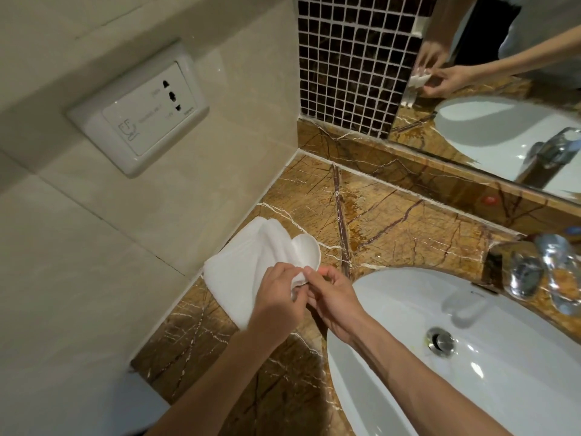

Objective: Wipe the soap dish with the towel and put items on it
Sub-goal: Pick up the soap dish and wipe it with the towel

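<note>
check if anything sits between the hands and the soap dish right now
Nothing visible does. Both the left hand and the right hand already grip the soap dish, with the white towel bunched against it above the counter.

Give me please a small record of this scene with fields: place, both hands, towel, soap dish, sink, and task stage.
place: brown marble counter in a wall corner, mirror behind
left hand: closed on the towel, pressing it to the dish
right hand: pinching the near edge of the soap dish
towel: white, folded, lifted off the counter
soap dish: white, rounded, held against the towel
sink: white basin, right of the hands, metal drain
faucet: chrome, at the basin's far side
task stage: wiping; no items on the dish
</note>
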A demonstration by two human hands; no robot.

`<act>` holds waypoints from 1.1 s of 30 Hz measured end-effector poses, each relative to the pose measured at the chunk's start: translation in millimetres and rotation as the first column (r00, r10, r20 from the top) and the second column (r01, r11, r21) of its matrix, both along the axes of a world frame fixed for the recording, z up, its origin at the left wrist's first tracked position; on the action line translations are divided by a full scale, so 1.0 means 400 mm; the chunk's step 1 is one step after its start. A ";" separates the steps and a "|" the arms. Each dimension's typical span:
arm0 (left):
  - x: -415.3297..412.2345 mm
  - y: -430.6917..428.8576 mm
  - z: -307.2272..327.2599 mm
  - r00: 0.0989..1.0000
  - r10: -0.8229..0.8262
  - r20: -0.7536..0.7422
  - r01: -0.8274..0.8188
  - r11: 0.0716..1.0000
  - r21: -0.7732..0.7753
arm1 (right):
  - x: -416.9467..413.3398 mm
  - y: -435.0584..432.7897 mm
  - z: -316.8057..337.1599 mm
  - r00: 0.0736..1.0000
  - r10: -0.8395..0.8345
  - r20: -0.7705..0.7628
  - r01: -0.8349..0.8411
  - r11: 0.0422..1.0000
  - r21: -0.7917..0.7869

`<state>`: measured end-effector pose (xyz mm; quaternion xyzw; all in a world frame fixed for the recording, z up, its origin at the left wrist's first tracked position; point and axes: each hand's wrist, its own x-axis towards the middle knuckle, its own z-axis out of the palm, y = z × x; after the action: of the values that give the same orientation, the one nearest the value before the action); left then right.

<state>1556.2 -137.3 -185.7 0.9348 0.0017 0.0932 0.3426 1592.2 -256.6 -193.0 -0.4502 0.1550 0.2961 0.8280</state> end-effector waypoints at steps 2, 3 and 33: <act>0.001 0.001 -0.003 1.000 -0.007 -0.007 0.007 1.000 0.000 | -0.012 0.005 0.001 1.000 -0.003 0.001 0.003 0.999 -0.033; 0.005 0.002 -0.001 1.000 0.014 -0.023 -0.014 1.000 0.001 | -0.017 0.008 -0.002 1.000 0.016 0.014 -0.015 0.997 -0.070; -0.029 -0.010 0.011 0.999 0.031 -0.027 -0.025 0.981 0.195 | -0.035 0.003 0.025 0.994 -0.031 -0.103 0.043 0.992 0.117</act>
<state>1544.5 -141.4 -181.5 0.9650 0.0109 0.0840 0.2482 1578.0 -255.5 -183.2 -0.3815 0.1872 0.3120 0.8498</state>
